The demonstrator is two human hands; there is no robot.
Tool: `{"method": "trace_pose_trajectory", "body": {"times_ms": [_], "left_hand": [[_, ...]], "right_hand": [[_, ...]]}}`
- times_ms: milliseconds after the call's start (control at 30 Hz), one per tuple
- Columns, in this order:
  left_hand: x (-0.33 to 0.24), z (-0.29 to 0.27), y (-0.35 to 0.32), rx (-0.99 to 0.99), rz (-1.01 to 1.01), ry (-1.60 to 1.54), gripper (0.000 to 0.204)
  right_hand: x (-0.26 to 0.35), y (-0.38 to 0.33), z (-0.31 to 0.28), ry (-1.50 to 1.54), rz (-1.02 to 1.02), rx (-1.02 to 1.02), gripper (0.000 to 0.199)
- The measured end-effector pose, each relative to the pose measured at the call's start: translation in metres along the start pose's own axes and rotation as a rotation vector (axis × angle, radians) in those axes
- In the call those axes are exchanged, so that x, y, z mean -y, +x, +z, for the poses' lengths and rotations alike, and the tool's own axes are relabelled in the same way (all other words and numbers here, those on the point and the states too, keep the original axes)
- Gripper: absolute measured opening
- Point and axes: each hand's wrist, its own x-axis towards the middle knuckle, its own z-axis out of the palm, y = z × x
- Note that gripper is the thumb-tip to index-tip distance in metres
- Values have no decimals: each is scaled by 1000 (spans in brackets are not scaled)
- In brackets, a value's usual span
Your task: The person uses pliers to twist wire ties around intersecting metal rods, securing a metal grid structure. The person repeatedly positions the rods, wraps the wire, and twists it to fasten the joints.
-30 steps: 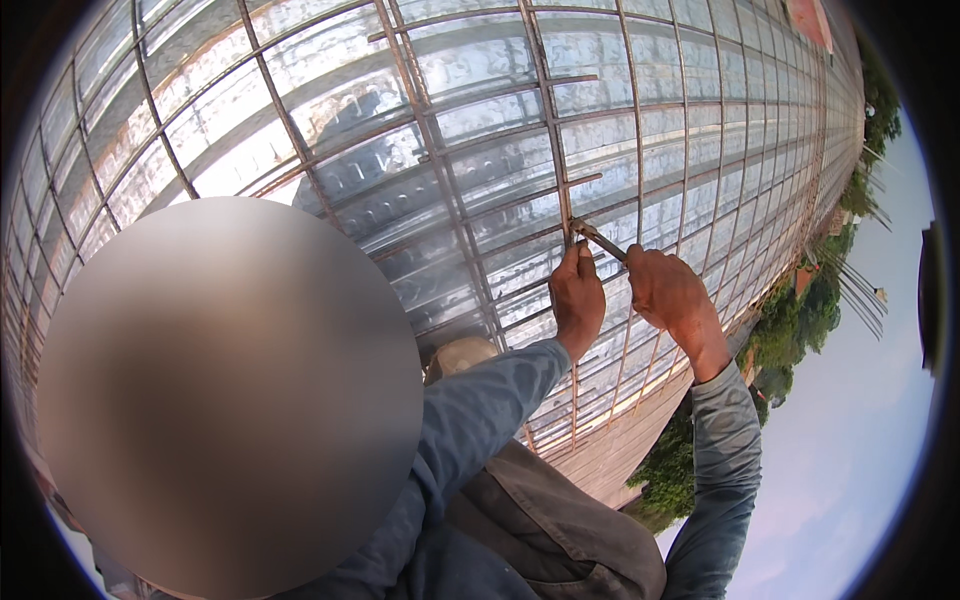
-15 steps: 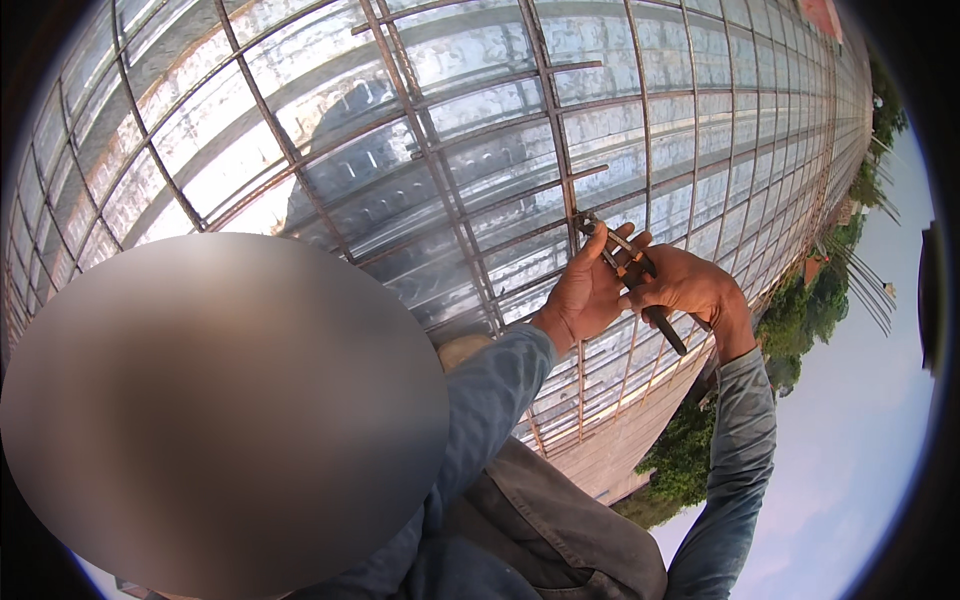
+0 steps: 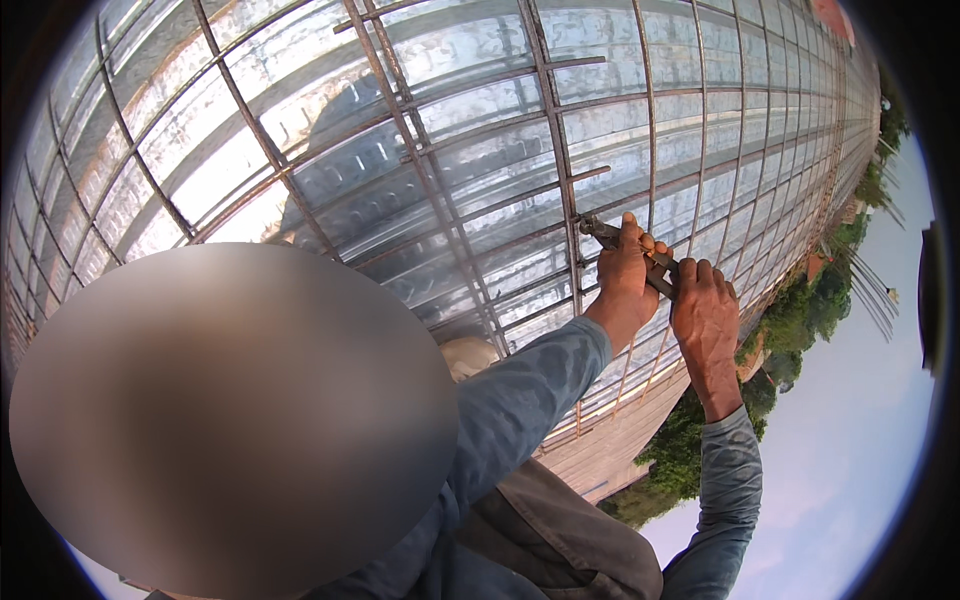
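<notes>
Dark long-handled pincers (image 3: 607, 235) reach up and left to a crossing of the rebar mesh (image 3: 556, 110), their jaws at the bars. My left hand (image 3: 622, 280) closes around the pincers just behind the jaws, thumb pointing up along them. Lower on the tool, my right hand (image 3: 706, 318) grips the handle ends, its back toward me. Whether tie wire sits in the jaws is too small to tell.
Under the mesh lies ribbed, shiny metal decking (image 3: 490, 95), partly shaded. A short bar end (image 3: 590, 172) sticks out near the jaws. Green trees (image 3: 680, 450) and upright bars (image 3: 872, 290) stand beyond the deck's edge. A blurred oval hides the lower left.
My left hand has turned from palm-up to wrapped around the pincers and shifted right. My right hand has rotated and moved slightly lower, and the pincers' handles lie closer together.
</notes>
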Motion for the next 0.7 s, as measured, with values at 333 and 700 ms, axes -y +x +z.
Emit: {"method": "trace_pose_trajectory", "body": {"times_ms": [333, 700], "left_hand": [[-20, -31, -5, 140, -11, 159, 43], [-13, -7, -11, 14, -59, 28, 33]], "right_hand": [[-9, 13, -6, 853, 230, 869, 19], [49, -19, -33, -24, 74, -53, 24]]}}
